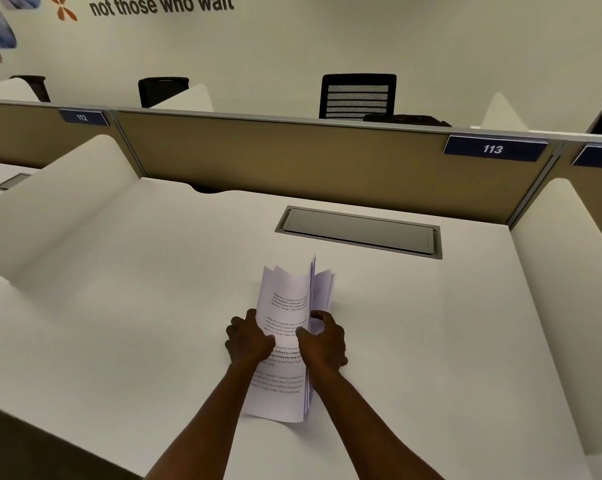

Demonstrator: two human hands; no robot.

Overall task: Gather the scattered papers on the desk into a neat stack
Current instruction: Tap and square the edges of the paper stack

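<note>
the white desk fills most of the booth, a grey cable hatch set near its back edge. toward the front edge, about midway along, the papers stand on edge in one bundle (far ends fanning apart). the left hand and right hand clasp them from either side, fingers curled around the sheets.

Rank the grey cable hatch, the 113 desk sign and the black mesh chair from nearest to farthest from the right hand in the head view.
From the right hand, which grips the papers:
1. Grey cable hatch, set in the desk just beyond the hand.
2. 113 desk sign, on the partition, up and right.
3. Black mesh chair, behind the partition.
</note>
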